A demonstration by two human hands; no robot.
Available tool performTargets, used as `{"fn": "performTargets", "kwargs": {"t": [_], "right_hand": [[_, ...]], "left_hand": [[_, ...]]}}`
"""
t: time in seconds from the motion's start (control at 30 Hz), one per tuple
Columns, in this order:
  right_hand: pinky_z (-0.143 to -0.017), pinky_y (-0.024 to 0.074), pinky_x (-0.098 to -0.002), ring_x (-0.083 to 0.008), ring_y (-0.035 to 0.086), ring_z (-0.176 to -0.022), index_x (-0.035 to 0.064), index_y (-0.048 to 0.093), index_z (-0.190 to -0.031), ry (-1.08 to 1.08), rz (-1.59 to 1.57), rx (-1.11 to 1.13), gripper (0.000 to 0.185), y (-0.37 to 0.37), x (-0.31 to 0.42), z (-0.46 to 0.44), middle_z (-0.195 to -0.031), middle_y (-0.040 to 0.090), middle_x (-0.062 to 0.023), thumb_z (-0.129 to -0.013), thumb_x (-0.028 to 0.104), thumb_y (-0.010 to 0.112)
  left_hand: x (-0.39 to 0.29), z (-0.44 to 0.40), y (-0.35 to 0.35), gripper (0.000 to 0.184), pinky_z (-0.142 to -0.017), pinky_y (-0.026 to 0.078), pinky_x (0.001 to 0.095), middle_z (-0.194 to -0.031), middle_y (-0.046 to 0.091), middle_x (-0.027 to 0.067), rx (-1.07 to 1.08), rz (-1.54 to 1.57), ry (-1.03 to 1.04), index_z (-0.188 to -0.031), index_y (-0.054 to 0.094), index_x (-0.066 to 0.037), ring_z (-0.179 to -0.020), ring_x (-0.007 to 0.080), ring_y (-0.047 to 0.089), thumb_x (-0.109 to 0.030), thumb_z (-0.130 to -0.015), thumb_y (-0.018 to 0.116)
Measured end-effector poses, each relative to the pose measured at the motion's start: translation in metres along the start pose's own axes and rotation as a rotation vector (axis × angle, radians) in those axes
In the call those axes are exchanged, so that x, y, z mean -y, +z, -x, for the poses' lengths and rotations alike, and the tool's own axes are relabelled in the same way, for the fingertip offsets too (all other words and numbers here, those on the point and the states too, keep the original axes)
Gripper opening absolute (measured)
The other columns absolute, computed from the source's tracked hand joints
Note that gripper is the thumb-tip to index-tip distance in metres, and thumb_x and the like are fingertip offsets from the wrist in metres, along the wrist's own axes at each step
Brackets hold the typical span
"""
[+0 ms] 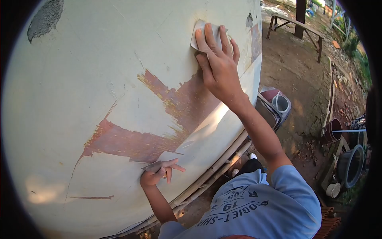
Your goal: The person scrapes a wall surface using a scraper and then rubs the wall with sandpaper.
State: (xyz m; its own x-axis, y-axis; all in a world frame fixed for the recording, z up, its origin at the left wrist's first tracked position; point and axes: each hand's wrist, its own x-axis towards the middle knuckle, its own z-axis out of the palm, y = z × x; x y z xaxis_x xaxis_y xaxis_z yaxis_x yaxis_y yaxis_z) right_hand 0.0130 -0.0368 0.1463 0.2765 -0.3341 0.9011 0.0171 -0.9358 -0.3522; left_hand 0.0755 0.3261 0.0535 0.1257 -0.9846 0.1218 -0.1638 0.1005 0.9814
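Note:
My right hand [221,59] is pressed flat on a large pale curved surface [71,91], fingers spread over a piece of grey sheet, perhaps sandpaper [197,28]. Lower down, my left hand [159,173] is near the surface's lower part, with a folded grey piece [153,166] held at the thumb and some fingers stretched out. Between the hands runs a reddish-brown bare patch [131,143] with ragged yellowish edges. A rough grey patch [45,20] shows at the upper left.
Bamboo poles [211,171] run along the surface's lower edge. Right of it are a bucket [280,103], a wooden bench [296,24], a dark red pot [332,130] and a large basin [351,166] on dirt ground [290,67]. My feet are below.

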Motion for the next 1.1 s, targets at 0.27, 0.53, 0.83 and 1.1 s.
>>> {"fn": "performTargets", "kwargs": {"t": [0.27,0.53,0.83,1.1], "right_hand": [[-0.114,0.0192,-0.0569,-0.0396,0.032,-0.143,0.0164,0.047,-0.145,0.033,0.017,0.322,0.055,-0.004,0.004,0.117,-0.153,0.041,-0.0094,-0.092,0.017,0.062],[-0.085,0.0478,-0.0449,-0.0365,0.066,-0.094,0.0085,0.042,-0.147,0.489,-0.603,0.954,0.051,-0.056,-0.049,0.182,-0.096,0.067,-0.0223,-0.097,0.018,0.049],[-0.066,0.0474,-0.0450,-0.0409,0.061,-0.065,0.0031,0.038,-0.148,0.193,-0.384,0.726,0.058,-0.093,-0.030,0.048,-0.070,0.062,-0.0233,-0.095,0.022,0.051],[-0.054,0.0464,-0.0468,-0.0369,0.059,-0.055,0.0057,0.014,-0.157,-0.022,-0.085,0.593,0.083,-0.060,-0.018,0.007,-0.061,0.060,-0.0143,-0.084,0.008,0.053]], "left_hand": [[0.009,0.000,0.006,0.054,-0.057,0.045,0.0269,-0.102,0.066,0.0264,-0.087,0.003,-0.090,-0.146,0.044,-0.002,-0.057,0.0138,0.056,-0.040,-0.107,0.036],[0.018,-0.009,0.039,0.060,-0.056,0.047,0.0268,-0.113,0.068,0.0233,-0.178,-0.029,-0.158,-0.145,0.047,-0.006,-0.052,0.0105,0.047,-0.050,-0.103,0.042],[0.027,0.008,0.065,0.051,-0.054,0.042,0.0226,-0.109,0.070,0.0184,-0.347,0.063,-0.239,-0.142,0.045,0.006,-0.051,0.0063,0.042,-0.031,-0.108,0.035],[0.058,0.034,0.088,0.054,-0.051,0.043,0.0216,-0.112,0.069,0.0182,-0.485,0.111,-0.354,-0.145,0.041,0.005,-0.052,0.0051,0.040,-0.034,-0.107,0.039]]}}
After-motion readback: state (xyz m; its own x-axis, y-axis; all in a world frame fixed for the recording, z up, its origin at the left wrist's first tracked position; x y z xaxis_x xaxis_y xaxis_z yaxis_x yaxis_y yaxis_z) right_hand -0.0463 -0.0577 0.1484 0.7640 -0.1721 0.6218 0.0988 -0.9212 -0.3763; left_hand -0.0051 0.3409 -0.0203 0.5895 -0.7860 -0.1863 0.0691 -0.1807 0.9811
